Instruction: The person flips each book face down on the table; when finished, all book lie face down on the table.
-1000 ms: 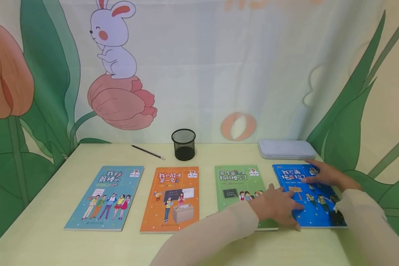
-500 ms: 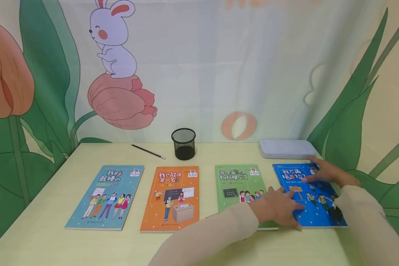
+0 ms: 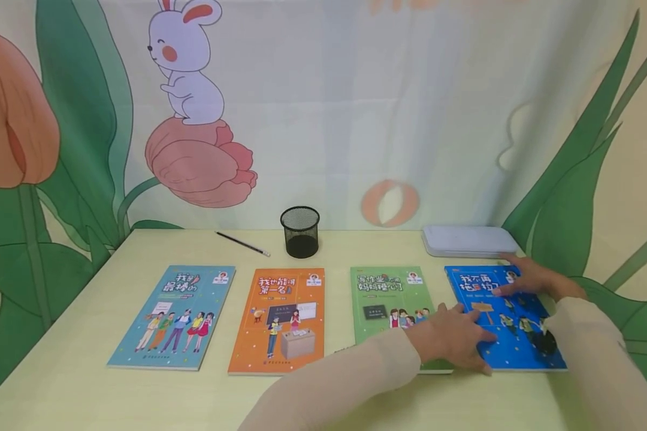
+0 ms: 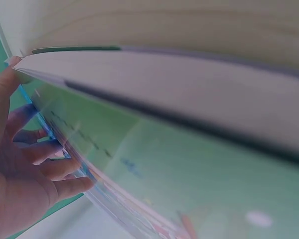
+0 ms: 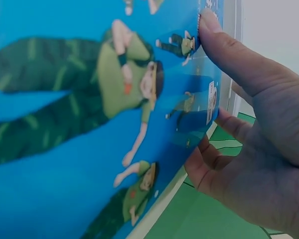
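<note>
A blue book [image 3: 509, 338] lies flat at the right end of a row of books. My right hand [image 3: 541, 281] holds its upper right edge, thumb on the cover and fingers [image 5: 234, 124] along the side. My left hand [image 3: 455, 336] rests with spread fingers at the blue book's left edge, reaching across the right side of a green book [image 3: 380, 293]. In the left wrist view the fingertips [image 4: 82, 184] meet the blue edge. Part of the green book is hidden under my left hand and sleeve.
An orange book [image 3: 275, 323] and a teal book [image 3: 172, 320] lie to the left on the pale table [image 3: 156, 407]. Behind them are a pencil [image 3: 242, 244], a black mesh pen cup [image 3: 301, 233] and a light pencil case [image 3: 469, 240]. A printed curtain [image 3: 323, 120] hangs at the back.
The head view has shifted slightly. Both hands and the books keep nearly the same places relative to each other.
</note>
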`<state>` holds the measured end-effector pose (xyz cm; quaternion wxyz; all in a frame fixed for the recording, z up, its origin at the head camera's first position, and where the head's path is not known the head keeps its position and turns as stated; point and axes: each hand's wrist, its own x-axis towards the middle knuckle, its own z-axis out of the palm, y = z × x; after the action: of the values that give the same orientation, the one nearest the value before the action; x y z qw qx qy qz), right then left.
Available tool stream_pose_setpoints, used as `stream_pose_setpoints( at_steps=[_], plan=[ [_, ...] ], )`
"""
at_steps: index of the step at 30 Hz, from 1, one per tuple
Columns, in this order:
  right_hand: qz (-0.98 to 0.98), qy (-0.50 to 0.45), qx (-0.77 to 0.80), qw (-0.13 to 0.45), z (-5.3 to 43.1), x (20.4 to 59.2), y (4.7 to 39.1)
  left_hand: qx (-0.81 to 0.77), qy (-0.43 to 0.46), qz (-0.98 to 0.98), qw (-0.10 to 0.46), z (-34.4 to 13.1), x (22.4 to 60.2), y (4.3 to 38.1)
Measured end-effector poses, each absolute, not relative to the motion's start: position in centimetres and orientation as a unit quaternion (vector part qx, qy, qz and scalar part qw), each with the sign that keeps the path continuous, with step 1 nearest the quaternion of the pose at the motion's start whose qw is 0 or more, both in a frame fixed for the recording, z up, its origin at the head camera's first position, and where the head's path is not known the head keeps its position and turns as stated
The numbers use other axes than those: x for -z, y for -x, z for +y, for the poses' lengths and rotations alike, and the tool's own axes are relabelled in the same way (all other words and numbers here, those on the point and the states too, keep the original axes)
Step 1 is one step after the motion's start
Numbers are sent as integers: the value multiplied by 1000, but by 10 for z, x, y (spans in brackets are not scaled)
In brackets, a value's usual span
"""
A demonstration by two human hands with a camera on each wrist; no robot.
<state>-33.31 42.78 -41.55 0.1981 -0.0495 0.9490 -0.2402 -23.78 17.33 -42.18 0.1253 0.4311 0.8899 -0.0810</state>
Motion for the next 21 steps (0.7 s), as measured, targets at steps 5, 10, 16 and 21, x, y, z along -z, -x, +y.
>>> stream_pose_setpoints(
  at_steps=[5, 10, 16, 21],
  plan=[
    [949, 28, 231, 211, 429, 412, 332, 81, -433, 889, 126, 173, 421, 237],
    [943, 19, 244, 225, 431, 411, 331, 78, -437, 887, 126, 174, 421, 237],
    [938, 11, 252, 239, 428, 408, 333, 81, -431, 890, 126, 173, 419, 238],
    [937, 6, 256, 238, 428, 410, 335, 84, -429, 890, 126, 173, 420, 238]
  ],
)
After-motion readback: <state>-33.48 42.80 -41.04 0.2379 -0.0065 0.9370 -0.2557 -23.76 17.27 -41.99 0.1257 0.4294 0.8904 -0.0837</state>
